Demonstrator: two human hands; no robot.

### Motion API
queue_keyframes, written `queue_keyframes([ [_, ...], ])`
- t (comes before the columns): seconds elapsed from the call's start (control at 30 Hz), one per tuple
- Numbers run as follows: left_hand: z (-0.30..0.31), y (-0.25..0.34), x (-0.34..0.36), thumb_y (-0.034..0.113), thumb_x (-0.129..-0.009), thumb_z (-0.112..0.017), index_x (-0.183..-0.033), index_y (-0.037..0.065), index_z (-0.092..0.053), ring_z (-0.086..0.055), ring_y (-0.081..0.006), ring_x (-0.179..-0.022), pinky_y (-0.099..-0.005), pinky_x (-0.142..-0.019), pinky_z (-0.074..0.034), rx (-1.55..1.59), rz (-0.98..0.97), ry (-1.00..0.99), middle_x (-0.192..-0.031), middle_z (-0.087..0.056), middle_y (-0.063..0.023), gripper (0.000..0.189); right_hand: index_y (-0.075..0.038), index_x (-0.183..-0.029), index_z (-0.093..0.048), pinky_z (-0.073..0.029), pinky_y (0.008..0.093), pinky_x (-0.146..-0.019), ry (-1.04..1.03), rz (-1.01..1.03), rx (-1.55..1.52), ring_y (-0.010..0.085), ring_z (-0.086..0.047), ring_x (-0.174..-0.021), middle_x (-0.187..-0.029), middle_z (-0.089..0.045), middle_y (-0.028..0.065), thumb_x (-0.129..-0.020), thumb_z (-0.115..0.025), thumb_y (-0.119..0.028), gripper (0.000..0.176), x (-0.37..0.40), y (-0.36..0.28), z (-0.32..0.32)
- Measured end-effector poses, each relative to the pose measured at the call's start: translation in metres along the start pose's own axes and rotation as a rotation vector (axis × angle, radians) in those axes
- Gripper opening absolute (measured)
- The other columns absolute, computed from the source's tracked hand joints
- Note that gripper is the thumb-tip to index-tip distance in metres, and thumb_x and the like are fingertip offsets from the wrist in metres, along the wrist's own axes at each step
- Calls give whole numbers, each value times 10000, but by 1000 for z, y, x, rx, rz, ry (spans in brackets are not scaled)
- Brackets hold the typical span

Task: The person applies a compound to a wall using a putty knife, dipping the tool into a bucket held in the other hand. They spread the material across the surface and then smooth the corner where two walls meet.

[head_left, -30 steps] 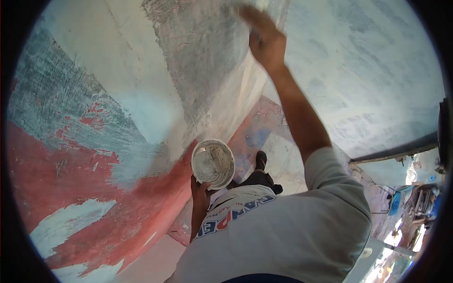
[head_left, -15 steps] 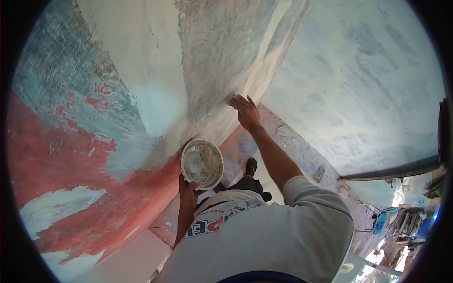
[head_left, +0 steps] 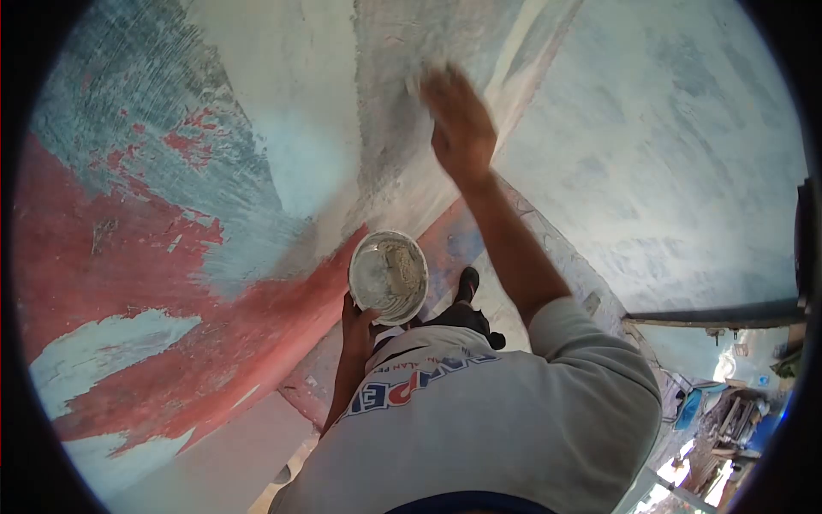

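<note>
My left hand [head_left: 355, 324] grips a round pale tub [head_left: 354, 287] from below and beside its rim. Wet grey-beige putty [head_left: 402, 270] clings inside it, heaped toward the right. Higher up, my right hand [head_left: 462, 124] is raised at the wall, smeared by motion. A small flat scraper [head_left: 413, 84] shows faintly at its fingertips, against the grey strip of the wall [head_left: 390, 128]. Its handle is hidden by the fingers, and its exact shape is blurred.
Red paint with pale patches covers the lower left wall [head_left: 111, 231]. A second pale wall [head_left: 659, 171] meets it at a corner on the right. My shoe [head_left: 467, 283] stands on the floor below. Assorted clutter [head_left: 741, 420] lies at lower right.
My right hand has swept upward along the wall with the scraper. The tub in my left hand appears slightly higher and farther right, as the whole view has shifted a little.
</note>
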State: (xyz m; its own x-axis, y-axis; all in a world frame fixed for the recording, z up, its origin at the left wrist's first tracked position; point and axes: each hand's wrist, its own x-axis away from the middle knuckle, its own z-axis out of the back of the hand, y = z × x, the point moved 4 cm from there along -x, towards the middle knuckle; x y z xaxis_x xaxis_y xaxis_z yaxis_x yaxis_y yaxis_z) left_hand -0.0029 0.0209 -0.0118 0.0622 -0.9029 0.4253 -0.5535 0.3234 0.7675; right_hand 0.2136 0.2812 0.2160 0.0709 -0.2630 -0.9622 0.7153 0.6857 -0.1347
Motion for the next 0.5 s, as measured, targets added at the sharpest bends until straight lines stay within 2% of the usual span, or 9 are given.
queue_keyframes([
  [0.07, -2, 1, 2, 17, -826, -585, -1466, 99, -382, -664, -347, -1163, -540, -859, -655, -11, 18, 52, -1351, -565, -164, 677, -92, -1166, -766, -557, 427, -1031, -120, -135, -50, 349, -649, -1256, -1309, -701, 92, -838, -612, 75, 399, 86, -1, -17],
  [0.17, -5, 9, 7, 7, -828, -590, -1466, 97, -378, -670, -355, -1152, -558, -848, -654, -16, 5, 56, -1351, -565, -164, 678, -140, -1171, -762, -566, 407, -1018, -385, -337, -77, 303, -653, -1251, -1296, -710, 70, -873, -596, 63, 397, 218, -1, -32],
  [0.2, 1, 6, 6, 5, -830, -590, -1457, 95, -382, -676, -361, -1143, -563, -850, -654, -40, 24, 74, -1347, -565, -172, 666, -149, -1173, -759, -570, 402, -1011, -504, -367, -67, 289, -656, -1249, -1297, -710, 65, -880, -585, 63, 401, 243, 5, -31],
  [0.23, 1, 4, 7, 5, -830, -590, -1457, 95, -382, -676, -361, -1143, -563, -850, -654, -44, 24, 72, -1347, -565, -172, 666, -149, -1173, -759, -570, 402, -1011, -500, -369, -65, 289, -656, -1249, -1297, -710, 65, -880, -585, 63, 401, 241, 8, -25],
  [0.3, 4, 6, 5, 13, -834, -586, -1448, 96, -390, -678, -359, -1141, -561, -844, -656, -70, 0, 104, -1345, -567, -177, 650, -136, -1225, -746, -540, 402, -1056, -490, -516, -78, 286, -637, -1282, -1335, -692, 93, -910, -523, 95, 450, 227, 25, -16],
  [0.33, 8, 4, 4, 14, -833, -580, -1467, 95, -380, -673, -357, -1151, -553, -845, -658, -70, 14, 89, -1354, -563, -181, 670, -123, -1197, -745, -570, 395, -1001, -364, -401, -8, 278, -662, -1240, -1300, -707, 102, -900, -554, 59, 398, 193, 37, -9],
  [0.37, 10, 2, 4, 14, -833, -580, -1467, 95, -380, -673, -357, -1151, -553, -845, -658, -82, 25, 75, -1354, -563, -181, 670, -113, -1199, -745, -558, 398, -1019, -281, -339, -11, 291, -663, -1237, -1301, -704, 121, -903, -552, 60, 393, 146, 49, 0],
  [0.43, 12, 0, 1, -44, -833, -588, -1493, 79, -357, -659, -357, -1164, -521, -813, -671, 34, 11, 30, -1386, -535, -180, 709, -101, -1213, -738, -545, 401, -1035, -80, -196, 37, 306, -665, -1228, -1277, -707, 138, -867, -559, 113, 444, 39, 67, 27],
  [0.5, -1, 7, 3, -45, -831, -587, -1490, 76, -364, -661, -356, -1159, -515, -807, -674, 15, 7, 6, -1383, -537, -179, 706, -103, -1214, -737, -561, 395, -1005, 94, -56, 51, 321, -675, -1196, -1260, -711, 132, -806, -555, 141, 509, -51, 77, 49],
])
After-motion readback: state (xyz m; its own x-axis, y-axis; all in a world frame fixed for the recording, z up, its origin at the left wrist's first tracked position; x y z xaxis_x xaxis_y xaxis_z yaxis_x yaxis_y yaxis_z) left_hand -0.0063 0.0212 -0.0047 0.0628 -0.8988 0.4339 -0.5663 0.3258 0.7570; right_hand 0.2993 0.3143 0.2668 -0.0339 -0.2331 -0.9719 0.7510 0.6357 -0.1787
